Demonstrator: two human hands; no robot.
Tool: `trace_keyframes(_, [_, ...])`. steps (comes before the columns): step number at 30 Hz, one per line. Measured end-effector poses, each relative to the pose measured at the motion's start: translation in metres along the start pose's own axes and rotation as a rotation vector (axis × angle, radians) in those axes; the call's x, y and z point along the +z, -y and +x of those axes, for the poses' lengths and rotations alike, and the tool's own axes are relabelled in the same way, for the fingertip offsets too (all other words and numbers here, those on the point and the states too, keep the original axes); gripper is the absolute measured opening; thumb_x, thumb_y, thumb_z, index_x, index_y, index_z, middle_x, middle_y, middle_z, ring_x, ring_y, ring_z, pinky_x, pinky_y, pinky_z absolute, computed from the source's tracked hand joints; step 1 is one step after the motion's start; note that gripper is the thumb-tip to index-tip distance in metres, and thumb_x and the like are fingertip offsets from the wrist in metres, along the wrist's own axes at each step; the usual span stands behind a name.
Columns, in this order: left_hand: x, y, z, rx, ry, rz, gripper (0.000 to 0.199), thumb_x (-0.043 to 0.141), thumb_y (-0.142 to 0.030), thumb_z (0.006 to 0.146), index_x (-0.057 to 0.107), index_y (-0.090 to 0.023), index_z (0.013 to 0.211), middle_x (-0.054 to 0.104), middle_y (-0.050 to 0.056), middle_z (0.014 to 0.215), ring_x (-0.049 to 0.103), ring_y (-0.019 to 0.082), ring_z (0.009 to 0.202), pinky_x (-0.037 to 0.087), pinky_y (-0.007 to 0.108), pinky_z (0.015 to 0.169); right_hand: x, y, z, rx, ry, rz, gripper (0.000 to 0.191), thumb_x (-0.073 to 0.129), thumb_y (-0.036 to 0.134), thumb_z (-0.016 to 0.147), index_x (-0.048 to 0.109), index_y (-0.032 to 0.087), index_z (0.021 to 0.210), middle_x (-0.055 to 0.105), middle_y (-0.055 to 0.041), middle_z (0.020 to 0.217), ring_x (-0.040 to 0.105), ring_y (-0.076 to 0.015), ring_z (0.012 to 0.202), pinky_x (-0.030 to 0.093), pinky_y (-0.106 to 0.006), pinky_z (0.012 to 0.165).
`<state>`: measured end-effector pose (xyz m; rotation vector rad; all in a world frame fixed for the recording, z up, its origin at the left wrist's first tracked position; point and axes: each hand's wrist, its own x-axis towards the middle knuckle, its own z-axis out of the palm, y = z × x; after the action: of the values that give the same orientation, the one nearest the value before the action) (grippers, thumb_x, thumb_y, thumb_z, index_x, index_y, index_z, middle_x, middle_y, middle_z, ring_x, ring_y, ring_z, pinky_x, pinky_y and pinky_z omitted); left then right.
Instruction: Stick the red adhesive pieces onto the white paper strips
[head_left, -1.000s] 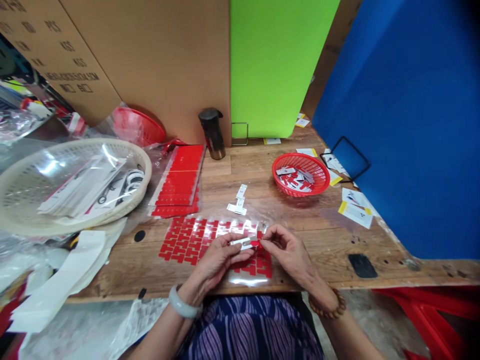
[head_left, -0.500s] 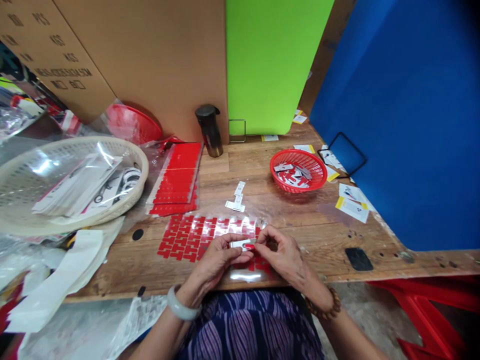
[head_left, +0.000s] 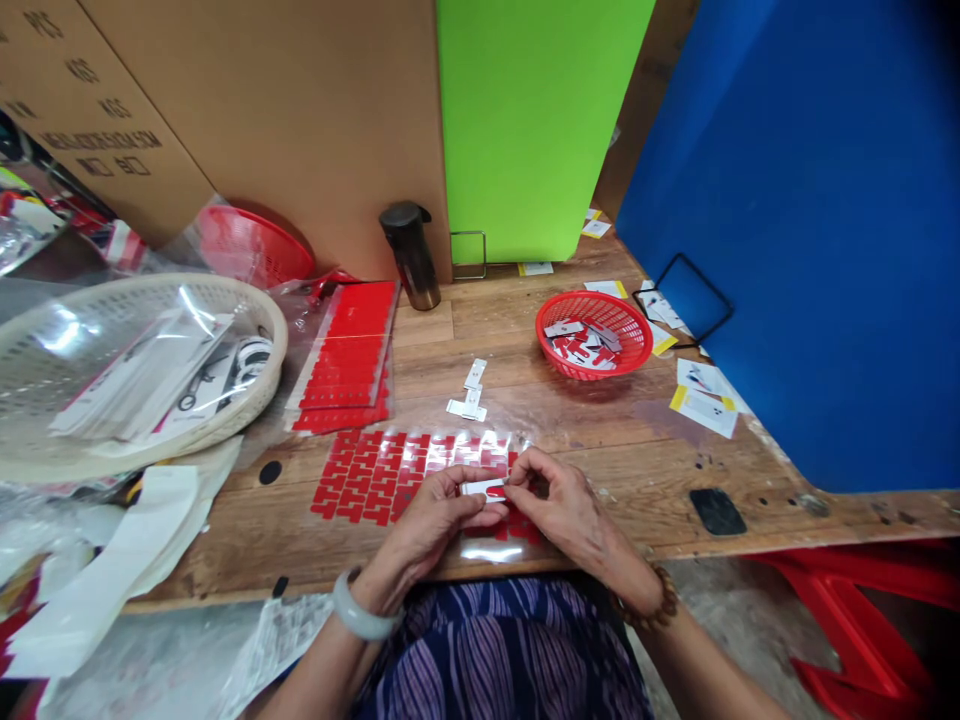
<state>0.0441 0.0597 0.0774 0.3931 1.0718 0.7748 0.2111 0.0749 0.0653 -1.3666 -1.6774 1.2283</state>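
Just above the table's near edge, my left hand (head_left: 431, 515) is closed on a small white rectangular piece (head_left: 475, 488), thumb in front and fingers behind. A small red sticker (head_left: 495, 491) lies against the right end of that piece. Thumb and index finger of my right hand (head_left: 566, 512) pinch together at the sticker's edge. Beneath both hands is a clear sheet of red stickers (head_left: 367, 475), its right part partly covered by them. Beyond the sheet lie several loose white pieces (head_left: 471, 400) like the one held.
At right stands a red basket (head_left: 641, 340) with red and white pieces. A large cream basket (head_left: 274, 365) and red sheets (head_left: 349, 345) are at left. A dark tumbler (head_left: 412, 260) stands behind. Blue (head_left: 810, 250) and green panels (head_left: 532, 130) rise behind the table.
The red sticker now lies flatter against the white piece, and my right fingertips have shifted slightly. The whole view has moved a little; the things on the table stay put.
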Motion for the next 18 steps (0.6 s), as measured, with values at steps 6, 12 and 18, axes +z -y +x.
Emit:
trace_keyframes(6, [-0.0016,0.0013,0.0029,0.000,-0.010,0.013,0.033,0.070,-0.006,0.067,0.061,-0.008,0.098,0.072,0.013,0.083,0.071,0.017,0.070,0.056,0.022,0.068,0.0003,-0.0025,0.0011,0.005,0.009,0.033,0.008,0.054,0.013,0.072,0.053,0.020,0.068,0.056,0.0034,0.064,0.053,-0.0114,0.060,0.041,-0.022,0.057])
trace_keyframes(12, [-0.0004,0.0004,0.0043,-0.011,-0.020,0.037,0.032,0.065,-0.002,0.069,0.060,-0.008,0.100,0.073,0.012,0.079,0.070,0.016,0.068,0.055,0.023,0.070,-0.0010,-0.0025,0.0019,0.026,0.022,0.052,0.008,0.054,0.013,0.072,0.053,0.019,0.069,0.055,0.0037,0.063,0.052,-0.0111,0.059,0.040,-0.022,0.056])
trace_keyframes(18, [0.0002,-0.0006,0.0050,-0.016,-0.011,0.050,0.031,0.064,-0.002,0.070,0.060,-0.006,0.100,0.073,0.014,0.079,0.071,0.016,0.068,0.055,0.021,0.070,-0.0011,-0.0018,0.0029,0.032,0.028,0.044,0.007,0.053,0.013,0.072,0.053,0.020,0.068,0.055,0.0039,0.062,0.051,-0.0111,0.059,0.040,-0.022,0.057])
